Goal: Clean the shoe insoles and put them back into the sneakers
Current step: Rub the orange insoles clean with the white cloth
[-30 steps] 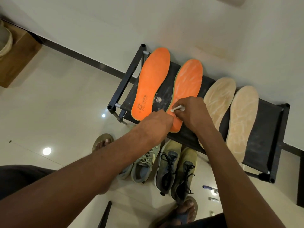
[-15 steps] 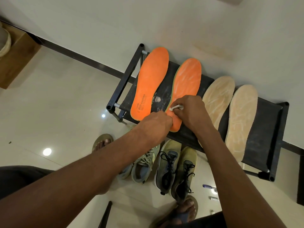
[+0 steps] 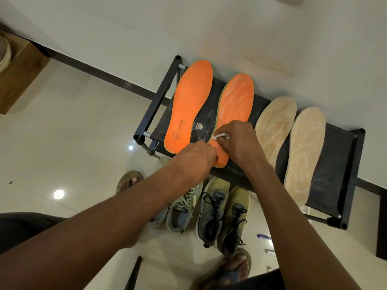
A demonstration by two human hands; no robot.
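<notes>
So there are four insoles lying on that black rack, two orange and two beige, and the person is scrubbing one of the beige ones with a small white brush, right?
Not quite. The head view shows the right hand holding the small white brush against the second orange insole, not a beige one, while the left hand rests at its heel. The two beige insoles lie untouched on the black rack.

A home interior, likely an entryway, is suggested: a low black shoe rack (image 3: pixel 354 164) is set against a plain wall (image 3: pixel 188 28), glossy floor tiles (image 3: pixel 62 143) are seen, and sneakers (image 3: pixel 213 210) are lined up below.
</notes>
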